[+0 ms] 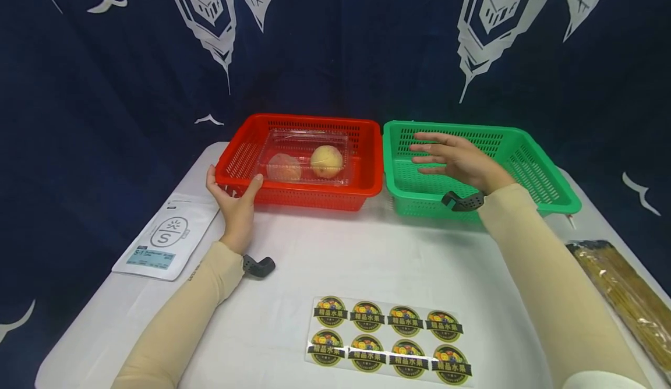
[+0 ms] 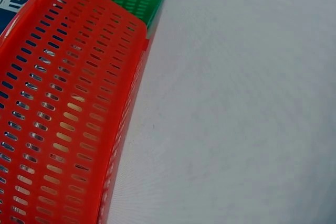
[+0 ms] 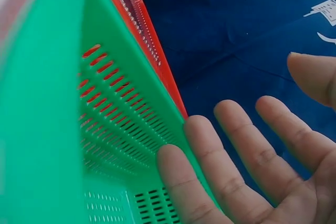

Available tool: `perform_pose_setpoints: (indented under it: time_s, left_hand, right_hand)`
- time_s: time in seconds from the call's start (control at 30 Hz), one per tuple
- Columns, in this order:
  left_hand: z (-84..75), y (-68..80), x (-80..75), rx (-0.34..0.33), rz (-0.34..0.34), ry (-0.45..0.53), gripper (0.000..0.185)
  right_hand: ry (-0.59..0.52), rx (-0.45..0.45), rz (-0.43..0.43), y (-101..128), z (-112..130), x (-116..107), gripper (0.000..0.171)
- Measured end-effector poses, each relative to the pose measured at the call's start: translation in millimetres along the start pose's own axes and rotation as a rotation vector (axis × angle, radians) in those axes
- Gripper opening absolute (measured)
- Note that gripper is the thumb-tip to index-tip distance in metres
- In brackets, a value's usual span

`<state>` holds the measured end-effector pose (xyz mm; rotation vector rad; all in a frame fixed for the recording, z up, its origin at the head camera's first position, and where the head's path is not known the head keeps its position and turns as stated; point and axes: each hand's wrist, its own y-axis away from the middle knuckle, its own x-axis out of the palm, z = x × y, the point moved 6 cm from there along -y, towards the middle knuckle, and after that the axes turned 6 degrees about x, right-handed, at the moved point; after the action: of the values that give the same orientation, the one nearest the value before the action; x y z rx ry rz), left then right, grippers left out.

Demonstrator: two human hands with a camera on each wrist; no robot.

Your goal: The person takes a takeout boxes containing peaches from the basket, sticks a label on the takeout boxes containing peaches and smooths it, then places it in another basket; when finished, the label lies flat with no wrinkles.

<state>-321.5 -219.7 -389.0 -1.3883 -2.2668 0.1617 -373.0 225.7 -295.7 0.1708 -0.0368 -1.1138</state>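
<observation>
While left hand [image 1: 236, 207] grips one basket [image 1: 314, 197] of two likely peaches [image 1: 326, 162], right hand [image 1: 460, 161] splays

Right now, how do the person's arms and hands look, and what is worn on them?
The left sleeve and right sleeve are beige, reaching the wrists; white cloth shows at the right one's upper end. Each wrist has a black, perforated piece. Left hand and right hand are gloveless.

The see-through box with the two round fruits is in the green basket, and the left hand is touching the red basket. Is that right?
Not quite: the see-through box with the two round fruits is in the red basket, not the green basket. The head view shows it. The left hand is touching the red basket, as you said.
</observation>
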Motion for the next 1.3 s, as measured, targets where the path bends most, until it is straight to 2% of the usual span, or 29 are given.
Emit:
perform_pose_setpoints:
  time_s: [0.13, 0.37, 1.03, 1.3]
  left_hand:
    - [0.6, -0.5, 0.2, 0.004, 0.001, 0.012, 0.101]
    - [1.5, -0.4, -1.3, -0.001, 0.009, 0.009, 0.101]
    - [1.3, 0.8, -2.1, 0.006, 0.010, -0.013, 0.101]
    - [1.2, 0.6, -1.5, 0.007, 0.011, -0.006, 0.100]
  right_hand:
    - [0.069, 0.025, -0.001, -9, 3, 6, 0.047]
    - [0.077, 0.055, 0.015, -27, 5, 17, 0.054]
    - [-0.088, 0.138, 0.018, -77, 9, 53, 0.063]
    - [-0.094, 0.215, -0.049, -95, 20, 75, 0.065]
